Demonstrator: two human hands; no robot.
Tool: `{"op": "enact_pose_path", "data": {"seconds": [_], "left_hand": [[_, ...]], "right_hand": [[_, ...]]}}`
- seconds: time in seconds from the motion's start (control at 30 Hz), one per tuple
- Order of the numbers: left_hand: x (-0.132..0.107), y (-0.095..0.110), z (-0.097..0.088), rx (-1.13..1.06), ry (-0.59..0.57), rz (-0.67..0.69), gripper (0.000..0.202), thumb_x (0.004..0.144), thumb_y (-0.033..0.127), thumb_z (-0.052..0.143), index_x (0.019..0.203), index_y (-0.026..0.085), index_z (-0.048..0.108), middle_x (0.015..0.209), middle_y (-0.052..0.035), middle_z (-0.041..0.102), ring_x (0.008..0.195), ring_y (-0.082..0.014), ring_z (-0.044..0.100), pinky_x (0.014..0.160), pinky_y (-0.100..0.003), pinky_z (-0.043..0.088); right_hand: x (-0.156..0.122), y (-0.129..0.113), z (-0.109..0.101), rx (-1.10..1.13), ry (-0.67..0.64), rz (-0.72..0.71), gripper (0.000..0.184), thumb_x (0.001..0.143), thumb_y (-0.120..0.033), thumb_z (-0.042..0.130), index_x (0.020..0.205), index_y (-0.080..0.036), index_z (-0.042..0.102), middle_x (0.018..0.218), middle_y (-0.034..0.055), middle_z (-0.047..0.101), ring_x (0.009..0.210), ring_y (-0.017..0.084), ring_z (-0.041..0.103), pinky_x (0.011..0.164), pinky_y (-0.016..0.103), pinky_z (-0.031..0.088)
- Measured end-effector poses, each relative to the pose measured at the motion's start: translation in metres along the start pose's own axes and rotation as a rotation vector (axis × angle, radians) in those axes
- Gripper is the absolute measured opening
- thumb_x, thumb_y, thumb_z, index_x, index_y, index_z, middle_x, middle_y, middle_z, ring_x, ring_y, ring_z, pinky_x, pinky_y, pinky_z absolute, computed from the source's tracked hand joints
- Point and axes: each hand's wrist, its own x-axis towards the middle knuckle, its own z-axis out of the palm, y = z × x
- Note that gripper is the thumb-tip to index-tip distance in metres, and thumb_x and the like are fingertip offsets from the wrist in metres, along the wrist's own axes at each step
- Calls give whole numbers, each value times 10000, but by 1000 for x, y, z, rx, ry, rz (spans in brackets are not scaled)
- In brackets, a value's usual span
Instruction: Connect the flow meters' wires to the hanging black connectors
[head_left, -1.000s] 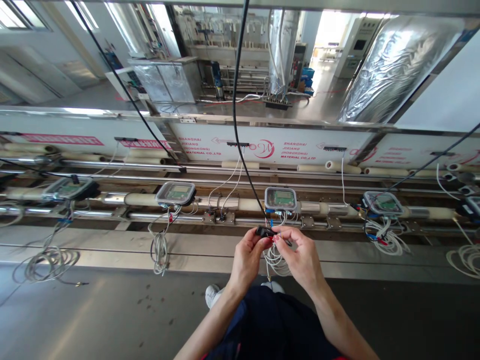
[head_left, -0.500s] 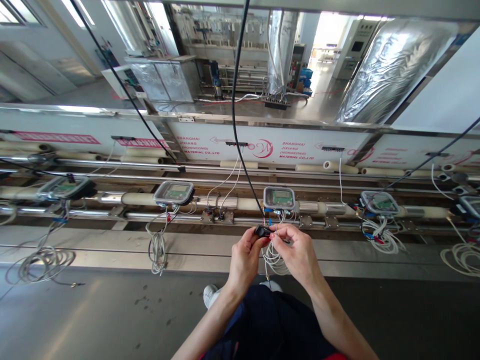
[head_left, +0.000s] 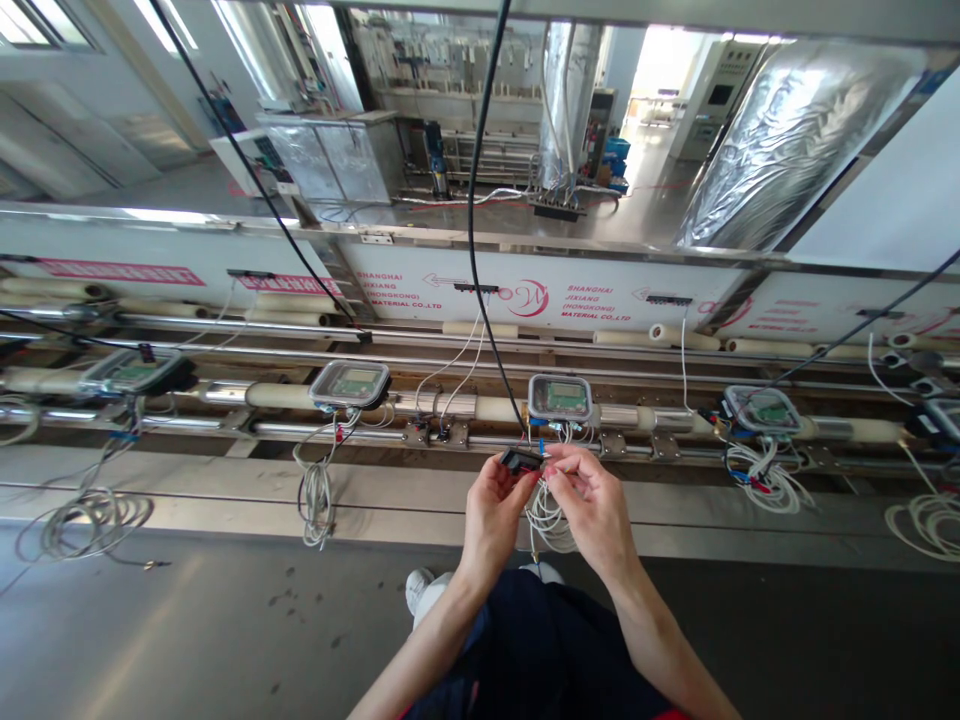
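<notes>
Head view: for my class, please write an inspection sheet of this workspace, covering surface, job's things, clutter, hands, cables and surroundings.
Surface: metal ledge in front of the pipework.
Job's things: small black part in hand, below a clear-lidded box.
Clutter: pale tubes lying along the back panel.
Hands: left hand holds the black part; right hand is at its end, grip too small to make out.
Cables: black cable hanging towards the hands; coiled pale cables at the ledge.
Surroundings: printed panel, foil-wrapped cylinder behind.
</notes>
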Motion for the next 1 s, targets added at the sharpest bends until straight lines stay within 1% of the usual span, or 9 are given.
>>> {"op": "enact_pose_path", "data": {"seconds": [0.13,0.27,0.37,0.53,0.63,0.8,1.0], "left_hand": [[0,0,0,-31,22,-15,330,689,252,743,931,130,555,950,-72,669,872,-166,619,819,-238,481],[-2,0,1,-58,60,16,354,667,271,760,911,127,548,908,-76,678,825,-176,630,766,-254,504],[-2,2,3,-69,59,22,357,666,274,761,908,123,547,900,-84,682,828,-189,638,743,-255,514],[-3,4,3,-46,74,1,328,672,260,749,887,120,545,872,-85,688,825,-198,647,718,-243,517],[-4,6,3,-35,75,1,328,669,257,747,884,116,543,852,-83,690,804,-193,648,714,-239,517],[-3,9,4,-22,67,22,319,669,262,740,873,118,541,853,-81,692,799,-192,648,724,-241,517],[-3,7,5,-13,73,27,327,667,272,742,879,126,540,867,-74,690,808,-189,645,743,-244,511]], "right_hand": [[-1,0,-2,-30,-41,-7,130,792,-280,581,707,-182,585,1084,99,620,959,196,599,807,312,499],[-1,-4,-2,-85,-40,-35,108,780,-235,566,687,-179,566,1072,91,624,937,189,602,801,317,493],[0,-8,-1,-145,-33,-76,98,772,-202,555,676,-183,557,1052,83,627,902,177,607,781,305,489],[2,-10,1,-260,-3,-181,108,769,-166,552,664,-192,551,996,73,633,932,180,596,819,312,462],[3,-10,2,-299,6,-221,123,763,-141,547,652,-193,535,967,69,631,921,176,596,817,305,455],[4,-12,4,-341,10,-230,133,754,-115,543,647,-192,525,958,66,624,901,168,596,802,293,453],[5,-13,5,-355,21,-231,141,743,-103,546,637,-193,518,958,65,627,894,167,601,804,292,457]]}}
